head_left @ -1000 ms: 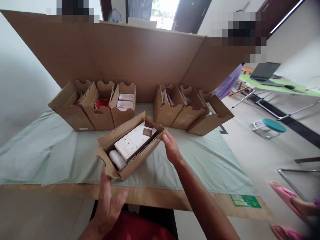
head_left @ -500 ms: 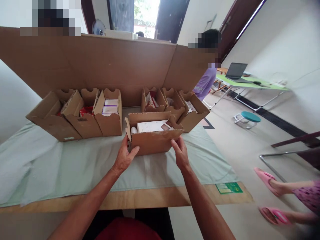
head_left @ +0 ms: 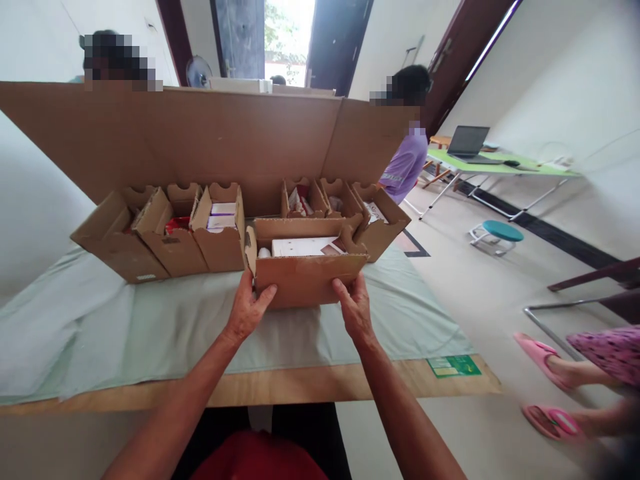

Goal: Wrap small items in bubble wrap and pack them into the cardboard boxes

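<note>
Between my two hands is an open cardboard bin, turned with its long side towards me. My left hand grips its left end, thumb on the front wall. My right hand grips the right end the same way; the fingers behind are partly hidden. Inside the bin lie a white box and a small white rounded item. To the left stand several similar bins, one with white and purple boxes, another with a red packet. More bins stand at the right.
A tall cardboard panel rises behind the bins. Pale green cloth covers the wooden table. One person in purple is beyond the panel; another's feet in pink slippers are at right, near a teal stool.
The bin stays in both hands, now slightly higher off the cloth and tilted a little differently. My right thumb sits slightly further left on its front. The camera view has shifted a little.
</note>
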Action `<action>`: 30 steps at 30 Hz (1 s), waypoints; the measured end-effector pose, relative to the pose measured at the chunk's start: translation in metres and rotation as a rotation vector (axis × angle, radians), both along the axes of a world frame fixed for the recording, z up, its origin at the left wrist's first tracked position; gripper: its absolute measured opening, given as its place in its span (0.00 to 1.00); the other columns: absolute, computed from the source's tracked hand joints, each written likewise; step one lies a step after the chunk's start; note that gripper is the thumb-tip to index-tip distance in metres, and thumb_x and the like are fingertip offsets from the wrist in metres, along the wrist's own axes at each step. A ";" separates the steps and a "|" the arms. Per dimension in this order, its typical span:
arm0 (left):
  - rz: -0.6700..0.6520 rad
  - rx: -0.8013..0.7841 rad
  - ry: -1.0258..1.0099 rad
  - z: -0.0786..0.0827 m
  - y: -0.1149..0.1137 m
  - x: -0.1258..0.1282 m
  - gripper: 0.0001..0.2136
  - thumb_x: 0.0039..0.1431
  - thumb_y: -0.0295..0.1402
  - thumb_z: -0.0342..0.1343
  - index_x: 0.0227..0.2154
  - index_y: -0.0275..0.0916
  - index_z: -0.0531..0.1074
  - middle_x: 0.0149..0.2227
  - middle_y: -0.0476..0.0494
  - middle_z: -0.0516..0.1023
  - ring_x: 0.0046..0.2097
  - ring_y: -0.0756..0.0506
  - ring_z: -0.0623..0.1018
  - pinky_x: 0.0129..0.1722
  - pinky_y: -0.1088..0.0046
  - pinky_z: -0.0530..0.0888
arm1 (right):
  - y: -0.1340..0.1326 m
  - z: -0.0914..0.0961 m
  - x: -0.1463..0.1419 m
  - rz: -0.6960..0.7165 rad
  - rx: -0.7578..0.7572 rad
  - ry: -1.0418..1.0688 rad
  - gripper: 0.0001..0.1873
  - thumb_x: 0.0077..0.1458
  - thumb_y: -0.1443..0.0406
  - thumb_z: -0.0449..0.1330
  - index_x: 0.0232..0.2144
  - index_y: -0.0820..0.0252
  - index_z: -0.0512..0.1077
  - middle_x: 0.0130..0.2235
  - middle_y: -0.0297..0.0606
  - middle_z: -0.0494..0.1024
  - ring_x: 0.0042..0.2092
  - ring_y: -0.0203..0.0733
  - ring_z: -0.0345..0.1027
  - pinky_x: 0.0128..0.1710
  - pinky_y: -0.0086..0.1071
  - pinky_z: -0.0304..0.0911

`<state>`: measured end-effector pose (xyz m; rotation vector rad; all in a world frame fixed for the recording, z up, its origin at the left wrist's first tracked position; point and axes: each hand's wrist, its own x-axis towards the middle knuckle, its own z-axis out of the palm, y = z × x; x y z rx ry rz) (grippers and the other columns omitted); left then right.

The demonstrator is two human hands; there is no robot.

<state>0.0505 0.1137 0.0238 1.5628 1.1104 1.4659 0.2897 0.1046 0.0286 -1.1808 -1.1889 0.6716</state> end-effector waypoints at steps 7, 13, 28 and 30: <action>0.000 0.156 0.013 0.074 -0.002 -0.022 0.26 0.65 0.44 0.57 0.61 0.39 0.61 0.57 0.35 0.76 0.56 0.42 0.78 0.57 0.62 0.76 | -0.001 0.083 -0.019 0.005 0.155 -0.083 0.27 0.59 0.52 0.62 0.57 0.52 0.66 0.54 0.42 0.77 0.52 0.47 0.71 0.52 0.40 0.68; -0.094 0.057 -0.070 0.086 -0.021 -0.026 0.25 0.63 0.45 0.60 0.59 0.40 0.64 0.55 0.37 0.77 0.54 0.41 0.79 0.52 0.62 0.79 | -0.020 0.101 -0.016 -0.023 0.179 -0.068 0.24 0.58 0.53 0.66 0.53 0.52 0.69 0.49 0.38 0.79 0.47 0.45 0.72 0.48 0.39 0.69; -0.066 0.115 -0.123 0.095 -0.037 -0.028 0.27 0.64 0.40 0.60 0.63 0.40 0.63 0.58 0.39 0.75 0.58 0.41 0.76 0.60 0.59 0.75 | -0.029 0.096 -0.023 0.030 0.214 -0.034 0.23 0.57 0.55 0.66 0.51 0.53 0.68 0.48 0.38 0.78 0.48 0.44 0.72 0.49 0.38 0.67; -0.065 0.118 -0.132 0.096 -0.038 -0.023 0.28 0.63 0.39 0.61 0.64 0.41 0.62 0.59 0.38 0.74 0.58 0.40 0.76 0.60 0.57 0.74 | -0.030 0.098 -0.019 -0.001 0.244 -0.036 0.22 0.56 0.55 0.67 0.51 0.53 0.68 0.46 0.37 0.78 0.46 0.43 0.71 0.47 0.37 0.67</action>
